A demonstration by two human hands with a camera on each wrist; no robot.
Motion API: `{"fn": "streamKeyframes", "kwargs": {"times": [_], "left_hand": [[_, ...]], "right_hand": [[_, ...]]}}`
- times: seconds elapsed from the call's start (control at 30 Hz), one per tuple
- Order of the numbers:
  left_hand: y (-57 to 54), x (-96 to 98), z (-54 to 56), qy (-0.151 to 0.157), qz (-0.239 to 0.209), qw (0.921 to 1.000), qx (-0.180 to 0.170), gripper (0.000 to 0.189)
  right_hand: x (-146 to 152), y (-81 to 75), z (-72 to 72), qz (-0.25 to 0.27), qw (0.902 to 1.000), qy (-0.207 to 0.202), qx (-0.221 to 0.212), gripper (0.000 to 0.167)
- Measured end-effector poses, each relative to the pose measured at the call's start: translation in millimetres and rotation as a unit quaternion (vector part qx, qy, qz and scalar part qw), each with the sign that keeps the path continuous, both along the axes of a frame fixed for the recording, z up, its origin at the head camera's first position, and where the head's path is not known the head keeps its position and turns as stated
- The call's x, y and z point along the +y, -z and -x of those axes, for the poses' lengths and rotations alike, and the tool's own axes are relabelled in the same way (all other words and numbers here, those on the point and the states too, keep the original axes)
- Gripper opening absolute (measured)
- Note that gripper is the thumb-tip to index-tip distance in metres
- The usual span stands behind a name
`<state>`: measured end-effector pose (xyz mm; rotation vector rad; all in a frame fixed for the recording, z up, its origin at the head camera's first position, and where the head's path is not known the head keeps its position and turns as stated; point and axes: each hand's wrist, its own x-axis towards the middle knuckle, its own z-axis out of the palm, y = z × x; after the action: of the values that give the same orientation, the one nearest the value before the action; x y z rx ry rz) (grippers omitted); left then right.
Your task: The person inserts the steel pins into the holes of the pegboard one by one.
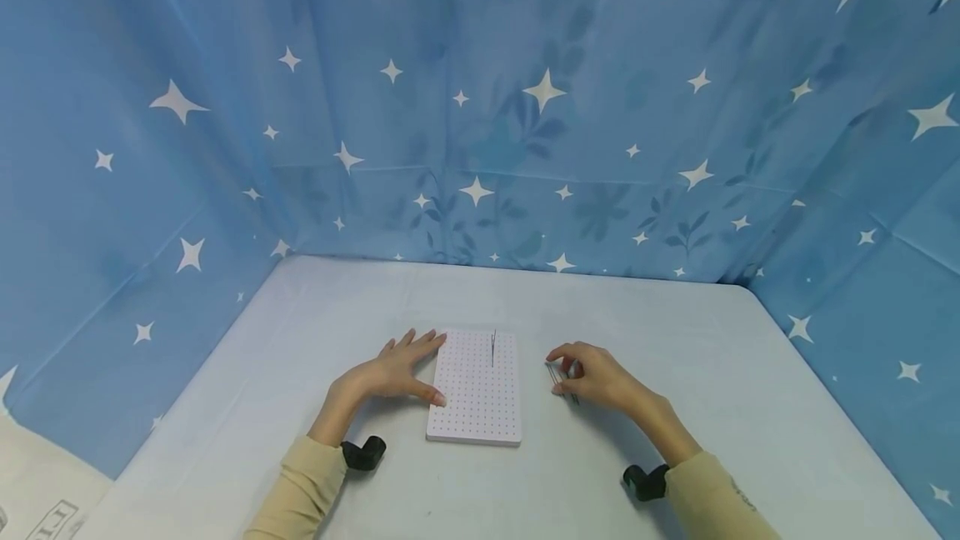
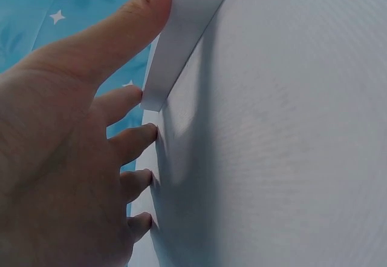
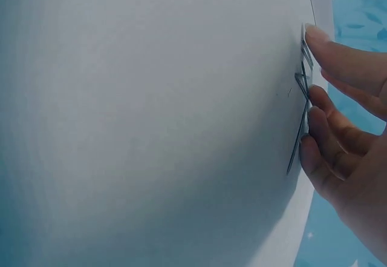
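Note:
A white board with a grid of small holes (image 1: 472, 407) lies flat on the table. Two or so thin metal pins (image 1: 492, 350) stand upright in its upper right part. My left hand (image 1: 390, 372) rests at the board's left side with fingers spread; its thumb (image 2: 142, 13) lies on the edge and the index fingertip is at the far corner. To the right of the board, several thin metal pins (image 3: 296, 137) lie loose on the table. Over them is my right hand (image 1: 596, 373), its thumb and fingertips bent down at the pins and apart from each other.
The white table (image 1: 637, 323) has a blue curtain with white stars (image 1: 510, 132) behind it and at both sides. A black wrist camera (image 1: 363, 453) sits under the left wrist, another (image 1: 645, 483) under the right. Pale printed cloth (image 1: 45, 473) shows at lower left.

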<state>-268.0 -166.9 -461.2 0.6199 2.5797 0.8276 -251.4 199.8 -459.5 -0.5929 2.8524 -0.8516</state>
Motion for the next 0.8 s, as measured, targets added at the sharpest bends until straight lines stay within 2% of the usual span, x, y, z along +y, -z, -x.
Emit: {"fn": "streamKeyframes", "kwargs": {"times": [0.43,0.8], "left_hand": [[-0.2,0.1,0.2,-0.005,-0.004,1.0000,0.001,0.109],[1.5,0.2,1.7,-0.006,0.002,1.0000,0.002,0.109]], "right_hand": [[3.9,-1.5,2.1,-0.011,0.9992,-0.028,-0.025,0.046],[3.7,-3.0,3.7,-0.017,0.9986,-0.042,-0.028,0.044]]}}
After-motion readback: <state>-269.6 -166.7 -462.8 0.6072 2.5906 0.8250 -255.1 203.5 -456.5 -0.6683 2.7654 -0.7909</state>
